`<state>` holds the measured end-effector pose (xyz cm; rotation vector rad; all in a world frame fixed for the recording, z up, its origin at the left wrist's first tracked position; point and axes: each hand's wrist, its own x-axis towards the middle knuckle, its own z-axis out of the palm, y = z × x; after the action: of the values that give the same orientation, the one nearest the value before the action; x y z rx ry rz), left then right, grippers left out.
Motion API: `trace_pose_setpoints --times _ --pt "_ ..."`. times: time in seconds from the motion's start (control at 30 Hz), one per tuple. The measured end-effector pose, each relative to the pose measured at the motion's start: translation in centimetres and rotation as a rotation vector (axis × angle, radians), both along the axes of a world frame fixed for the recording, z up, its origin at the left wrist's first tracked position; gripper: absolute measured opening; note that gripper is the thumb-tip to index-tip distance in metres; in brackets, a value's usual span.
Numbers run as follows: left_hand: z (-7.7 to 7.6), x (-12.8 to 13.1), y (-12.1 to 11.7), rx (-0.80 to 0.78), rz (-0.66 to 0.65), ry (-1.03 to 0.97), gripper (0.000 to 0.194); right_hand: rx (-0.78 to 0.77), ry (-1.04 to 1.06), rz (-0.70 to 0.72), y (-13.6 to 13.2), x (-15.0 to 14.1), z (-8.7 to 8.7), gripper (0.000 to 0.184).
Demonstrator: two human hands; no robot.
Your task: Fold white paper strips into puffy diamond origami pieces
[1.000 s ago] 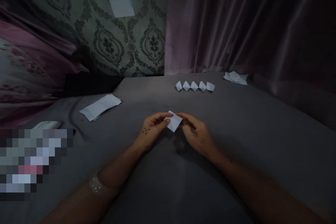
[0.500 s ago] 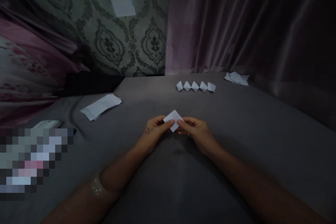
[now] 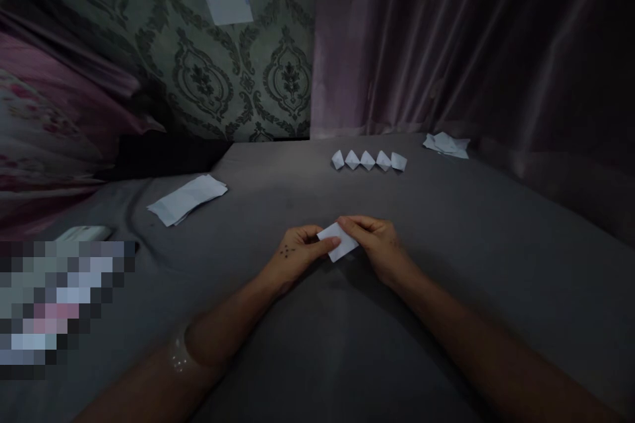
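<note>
A small white square of paper [image 3: 342,249] is held up between both hands, tilted, just above the grey sheet. My left hand [image 3: 300,250] pinches its left side, with the thumb lying across its face and the fingers behind. At the upper right corner my right hand [image 3: 380,241] grips it, thumb on the near side; the far fingers are partly hidden. Beyond the hands stands a row of several folded white paper pieces [image 3: 368,160], pointed in shape and set side by side.
A stack of white paper strips [image 3: 188,200] lies at the left. Loose white paper pieces [image 3: 446,145] rest at the far right. A dark cloth [image 3: 163,157] sits at the back left. Curtains [image 3: 397,39] and a patterned wall [image 3: 198,73] with a white sheet [image 3: 229,5] border the grey surface [image 3: 278,175].
The paper square has turned from a diamond pose to a slanted one and come slightly nearer. My right thumb has moved up to its top corner. The view has shifted a little.
</note>
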<state>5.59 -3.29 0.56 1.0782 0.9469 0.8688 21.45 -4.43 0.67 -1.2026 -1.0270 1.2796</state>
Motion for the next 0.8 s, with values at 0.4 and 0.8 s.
trace_pose_setpoints --times 0.4,0.8 --pt "-1.1 0.1 0.8 -0.109 0.132 -0.166 0.026 -0.298 0.2 0.294 -0.3 -0.8 -0.4 0.018" --pt "-0.9 -0.5 1.4 -0.146 0.134 -0.042 0.027 -0.452 0.279 0.286 0.3 -0.1 -0.3 0.009"
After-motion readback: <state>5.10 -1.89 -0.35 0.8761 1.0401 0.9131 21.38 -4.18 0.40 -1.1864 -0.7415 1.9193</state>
